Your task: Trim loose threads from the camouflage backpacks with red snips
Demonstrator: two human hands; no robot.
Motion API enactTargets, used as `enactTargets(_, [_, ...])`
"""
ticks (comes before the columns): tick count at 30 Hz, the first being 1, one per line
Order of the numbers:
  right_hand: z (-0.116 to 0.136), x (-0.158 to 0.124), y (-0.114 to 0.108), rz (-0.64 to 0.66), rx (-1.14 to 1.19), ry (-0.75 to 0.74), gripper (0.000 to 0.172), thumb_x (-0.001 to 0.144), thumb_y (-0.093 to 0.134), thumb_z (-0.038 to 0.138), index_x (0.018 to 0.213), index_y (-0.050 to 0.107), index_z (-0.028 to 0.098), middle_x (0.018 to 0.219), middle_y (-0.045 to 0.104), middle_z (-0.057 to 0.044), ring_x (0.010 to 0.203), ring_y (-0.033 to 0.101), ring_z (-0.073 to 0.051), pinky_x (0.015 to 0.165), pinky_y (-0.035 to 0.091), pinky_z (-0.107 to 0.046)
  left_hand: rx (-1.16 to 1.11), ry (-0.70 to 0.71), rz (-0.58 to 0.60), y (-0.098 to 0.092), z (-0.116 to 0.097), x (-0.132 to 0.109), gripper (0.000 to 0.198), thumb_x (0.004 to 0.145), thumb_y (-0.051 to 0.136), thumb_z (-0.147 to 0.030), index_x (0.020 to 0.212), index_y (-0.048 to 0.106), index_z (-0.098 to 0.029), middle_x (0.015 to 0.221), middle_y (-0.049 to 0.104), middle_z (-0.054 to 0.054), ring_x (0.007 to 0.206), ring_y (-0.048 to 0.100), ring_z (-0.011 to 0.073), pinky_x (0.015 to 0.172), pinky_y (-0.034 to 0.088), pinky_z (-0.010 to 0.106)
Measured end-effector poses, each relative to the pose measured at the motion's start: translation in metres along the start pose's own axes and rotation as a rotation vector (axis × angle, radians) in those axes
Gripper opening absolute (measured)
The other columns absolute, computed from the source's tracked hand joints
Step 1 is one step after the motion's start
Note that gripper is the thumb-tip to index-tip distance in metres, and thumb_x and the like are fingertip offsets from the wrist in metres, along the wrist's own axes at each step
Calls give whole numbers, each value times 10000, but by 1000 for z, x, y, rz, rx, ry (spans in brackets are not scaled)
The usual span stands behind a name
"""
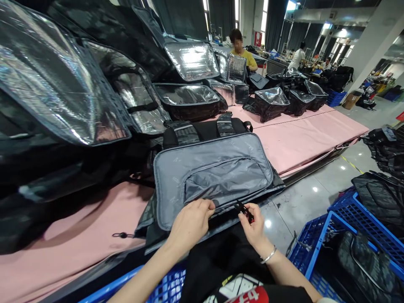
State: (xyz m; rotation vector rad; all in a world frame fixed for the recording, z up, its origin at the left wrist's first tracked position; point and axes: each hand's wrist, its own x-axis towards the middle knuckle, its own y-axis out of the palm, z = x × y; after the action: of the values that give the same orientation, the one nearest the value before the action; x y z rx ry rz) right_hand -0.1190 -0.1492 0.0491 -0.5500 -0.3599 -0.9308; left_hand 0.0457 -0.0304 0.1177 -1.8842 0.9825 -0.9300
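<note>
A dark bag lies on the pink table with its grey-lined flap (214, 172) turned open toward me. My left hand (191, 225) is closed on the flap's near edge, fingers curled over the hem. My right hand (254, 229), with a silver bracelet on the wrist, pinches a small black zipper pull (243, 210) at the same edge, just to the right of the left hand.
Several open bags with silver foil lining (189, 94) are piled along the left and back of the pink table (296, 139). Blue plastic crates (344, 235) with dark bags stand at my right and below me. A person in yellow (241, 52) sits at the far end.
</note>
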Motion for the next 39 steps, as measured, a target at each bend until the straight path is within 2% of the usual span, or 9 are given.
enactTargets(2, [3, 2, 4, -40, -40, -128, 201, 832, 536, 213, 1018, 498, 145, 819, 593, -41, 695, 566, -111, 628, 456, -216, -67, -147, 196, -19, -6, 8, 163, 800, 391, -209, 770, 546, -169, 802, 583, 28, 779, 528, 177, 700, 340, 273])
enactTargets(5, [9, 7, 8, -89, -115, -300, 174, 841, 516, 188, 1009, 531, 144, 831, 617, -55, 728, 600, -127, 647, 480, -223, -107, -245, 350, -45, -17, 20, 156, 789, 388, -204, 764, 540, -178, 790, 590, 0, 751, 523, 151, 688, 325, 251])
enactTargets(8, [13, 10, 12, -123, -140, -347, 184, 832, 534, 194, 1008, 526, 144, 799, 618, -49, 681, 600, -126, 615, 484, -221, -113, -264, 400, -61, -25, 27, 150, 779, 387, -195, 739, 531, -174, 722, 575, -17, 687, 501, 129, 663, 311, 232])
enactTargets(13, [11, 11, 19, -118, -148, -376, 216, 831, 550, 228, 1027, 508, 150, 793, 612, -48, 659, 586, -129, 604, 479, -234, -109, -260, 421, -67, -27, 31, 155, 778, 388, -205, 748, 537, -172, 710, 565, -22, 671, 483, 118, 659, 306, 218])
enactTargets(25, [10, 21, 27, -108, -239, -489, 204, 841, 528, 175, 1038, 485, 150, 640, 530, -17, 526, 472, -117, 502, 382, -238, -131, -229, 387, -68, -24, 30, 195, 759, 362, -257, 750, 537, -172, 711, 572, -16, 676, 498, 126, 660, 315, 227])
enactTargets(30, [11, 20, 17, -130, 13, -232, 166, 855, 502, 203, 1014, 488, 156, 813, 585, -50, 713, 572, -121, 628, 460, -220, -137, -165, 349, -64, -22, 26, 225, 774, 340, -296, 762, 530, -175, 747, 582, -3, 712, 520, 143, 687, 334, 247])
enactTargets(33, [7, 28, 9, -161, 73, -80, 291, 828, 556, 272, 1071, 461, 142, 757, 563, -28, 623, 539, -109, 563, 445, -210, -118, -128, 297, -59, -18, 21, 250, 796, 322, -319, 770, 526, -177, 808, 583, 9, 760, 530, 151, 712, 349, 262])
enactTargets(36, [3, 44, 1, -168, -28, -63, 296, 792, 610, 295, 1037, 529, 151, 792, 593, -34, 669, 559, -122, 628, 455, -224, -84, -67, 223, -51, -11, 15, 270, 826, 316, -333, 776, 532, -179, 810, 573, 13, 759, 532, 151, 708, 368, 271])
enactTargets(39, [3, 57, -5, -155, -118, -118, 194, 804, 596, 299, 936, 583, 158, 829, 613, -41, 719, 575, -132, 668, 446, -226, -32, 84, 31, -40, -4, 10, 262, 855, 355, -341, 796, 551, -177, 800, 572, 14, 749, 534, 145, 696, 389, 266])
